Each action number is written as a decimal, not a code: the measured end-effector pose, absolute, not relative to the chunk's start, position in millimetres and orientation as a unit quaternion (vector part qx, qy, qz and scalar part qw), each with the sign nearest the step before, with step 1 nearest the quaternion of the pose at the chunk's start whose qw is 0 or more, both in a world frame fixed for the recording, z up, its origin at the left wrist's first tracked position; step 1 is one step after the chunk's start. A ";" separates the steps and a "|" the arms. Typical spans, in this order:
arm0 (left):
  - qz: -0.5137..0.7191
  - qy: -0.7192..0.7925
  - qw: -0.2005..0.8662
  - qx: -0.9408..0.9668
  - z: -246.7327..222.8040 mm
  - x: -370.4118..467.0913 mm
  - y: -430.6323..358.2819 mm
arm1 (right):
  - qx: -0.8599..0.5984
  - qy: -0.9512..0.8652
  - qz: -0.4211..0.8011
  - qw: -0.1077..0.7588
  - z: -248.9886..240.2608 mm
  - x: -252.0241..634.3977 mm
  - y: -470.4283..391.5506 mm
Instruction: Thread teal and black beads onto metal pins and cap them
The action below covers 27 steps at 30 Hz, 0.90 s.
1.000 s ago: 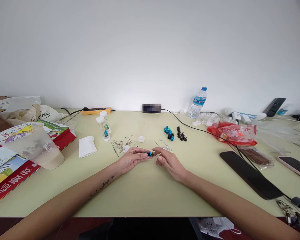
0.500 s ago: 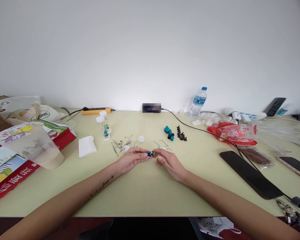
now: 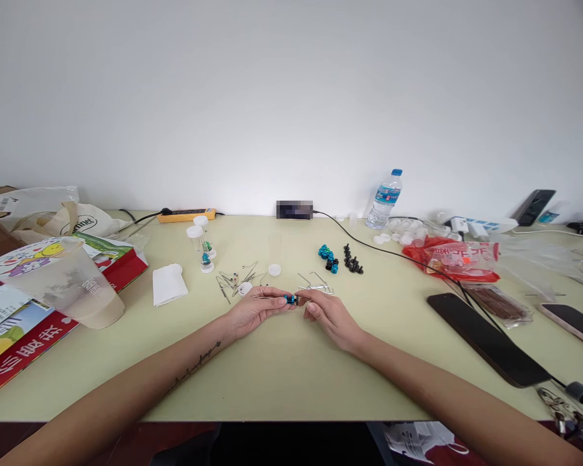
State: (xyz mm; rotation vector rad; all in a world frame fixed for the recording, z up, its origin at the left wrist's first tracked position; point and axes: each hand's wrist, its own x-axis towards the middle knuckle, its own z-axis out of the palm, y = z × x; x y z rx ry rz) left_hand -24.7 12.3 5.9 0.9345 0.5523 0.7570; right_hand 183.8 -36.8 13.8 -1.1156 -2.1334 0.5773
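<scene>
Near the middle of the table, my left hand [image 3: 256, 310] pinches a small blue part [image 3: 289, 299] between thumb and fingertips. My right hand [image 3: 329, 317] is closed at the black end of that same part, its fingertips meeting it from the right. Behind my left hand lie thin metal pins and wires [image 3: 230, 283] with a round white cap [image 3: 245, 288]. L-shaped metal keys [image 3: 317, 283] rest just beyond my right hand. Farther back are a cluster of blue parts [image 3: 326, 254] and a group of black screw-like pieces [image 3: 352, 260].
Two capped clear tubes [image 3: 204, 249] stand behind a folded white tissue [image 3: 170, 285]. At left, a plastic cup [image 3: 90, 291] leans over a red box [image 3: 34, 336]. On the right are a black phone [image 3: 486, 338], a red package [image 3: 457, 259], a cable and a water bottle [image 3: 385, 199].
</scene>
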 end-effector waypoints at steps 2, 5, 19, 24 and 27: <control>0.351 0.256 0.789 0.435 6.4 -24.8 12.1 | -0.427 -0.813 0.220 0.329 13.8 183.9 -36.9; 0.349 0.257 0.788 0.437 6.6 -24.9 12.1 | -0.429 -0.812 0.219 0.329 13.5 184.2 -37.0; 0.352 0.256 0.789 0.434 6.4 -24.3 11.6 | -0.430 -0.810 0.227 0.327 14.1 183.6 -37.8; 0.349 0.262 0.788 0.435 5.7 -24.6 12.0 | -0.432 -0.809 0.226 0.328 14.4 183.4 -38.1; 0.349 0.263 0.786 0.437 5.8 -24.4 12.0 | -0.429 -0.809 0.227 0.331 14.4 183.2 -38.1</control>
